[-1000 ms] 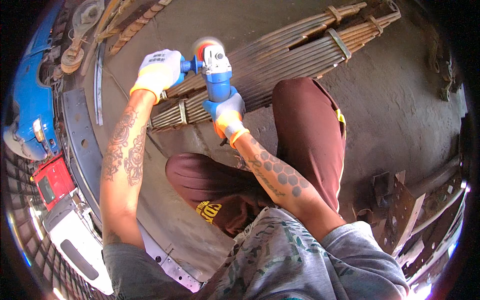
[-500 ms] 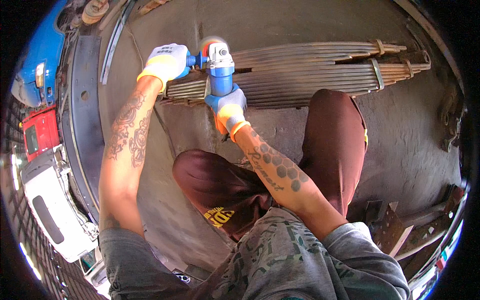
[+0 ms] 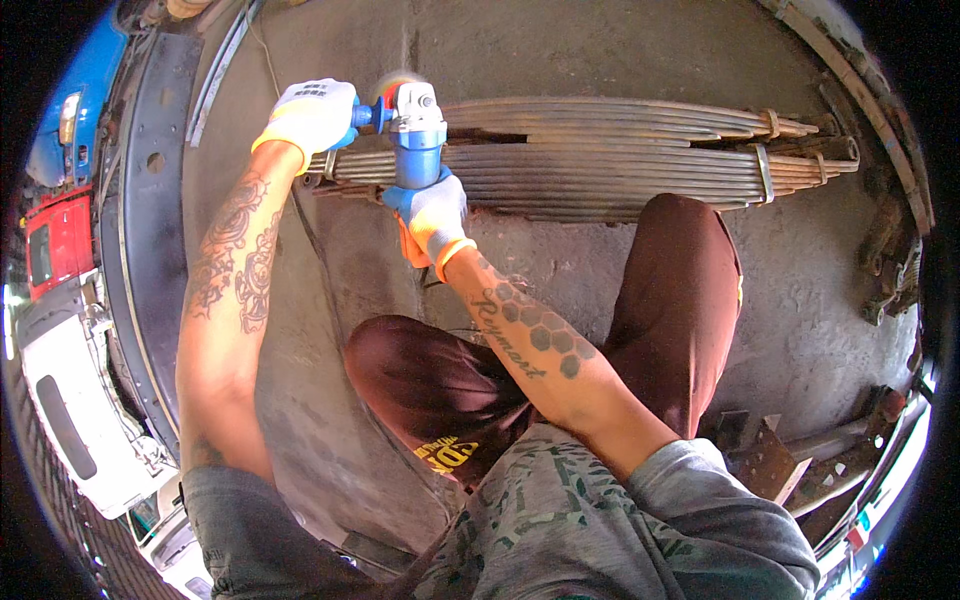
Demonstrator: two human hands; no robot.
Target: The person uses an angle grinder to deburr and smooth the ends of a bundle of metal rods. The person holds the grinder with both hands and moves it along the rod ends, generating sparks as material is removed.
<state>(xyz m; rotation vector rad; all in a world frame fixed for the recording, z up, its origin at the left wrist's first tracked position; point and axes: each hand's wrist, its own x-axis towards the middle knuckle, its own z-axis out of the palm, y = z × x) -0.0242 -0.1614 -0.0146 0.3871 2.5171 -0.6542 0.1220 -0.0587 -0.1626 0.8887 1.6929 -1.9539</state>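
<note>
Grinder (image 3: 417,135), long axis pointed away from torso (image 3: 560,515), handle (image 3: 370,116) clasped by left grip (image 3: 313,115), body (image 3: 418,168) by right grip (image 3: 437,215), arms (image 3: 225,300) outstretched

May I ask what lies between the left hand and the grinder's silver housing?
In the head view, a blue side handle lies there, gripped by the left hand and reaching the silver housing.

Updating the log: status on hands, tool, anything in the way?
Left grip on blue side handle, right grip around grinder. Disc by leaf springs, contact unclear. Right knee overlaps springs' near edge in view.
</note>
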